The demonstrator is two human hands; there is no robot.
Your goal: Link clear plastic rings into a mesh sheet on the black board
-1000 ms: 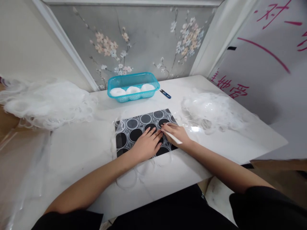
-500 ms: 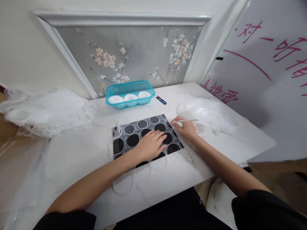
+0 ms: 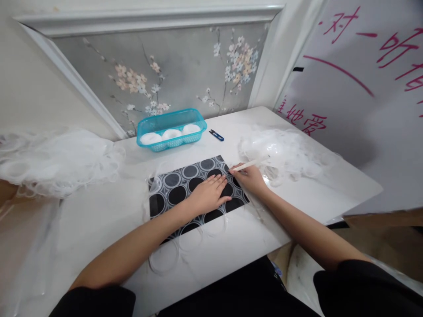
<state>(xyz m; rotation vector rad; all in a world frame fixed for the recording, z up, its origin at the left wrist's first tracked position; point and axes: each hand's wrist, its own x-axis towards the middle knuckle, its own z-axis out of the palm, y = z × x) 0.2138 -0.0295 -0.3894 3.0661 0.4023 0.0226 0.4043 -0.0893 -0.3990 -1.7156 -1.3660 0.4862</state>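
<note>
A black sheet patterned with grey rings [image 3: 176, 195] lies on the white table, with clear plastic film around its edges. My left hand [image 3: 209, 193] rests flat across it, fingers stretched toward the right. At the sheet's upper right edge my right hand [image 3: 250, 178] is closed in a pinch around a thin white stick [image 3: 245, 165], which slants up to the right. The stick's lower end is near the sheet's edge; whether it touches cannot be made out. Clear plastic rings [image 3: 164, 259] trail off the sheet's near side.
Behind the sheet stands a blue plastic basket [image 3: 172, 115] holding three white round pieces. Small blue thread snips [image 3: 217, 135] lie beside it. Heaps of clear plastic rings sit at the right [image 3: 284, 152] and the left [image 3: 62, 160]. A whiteboard [image 3: 350, 145] with red writing borders the table's right side.
The view has shifted slightly. The white stick has changed its angle in my right hand and now tilts more steeply. My left hand stays flat on the sheet.
</note>
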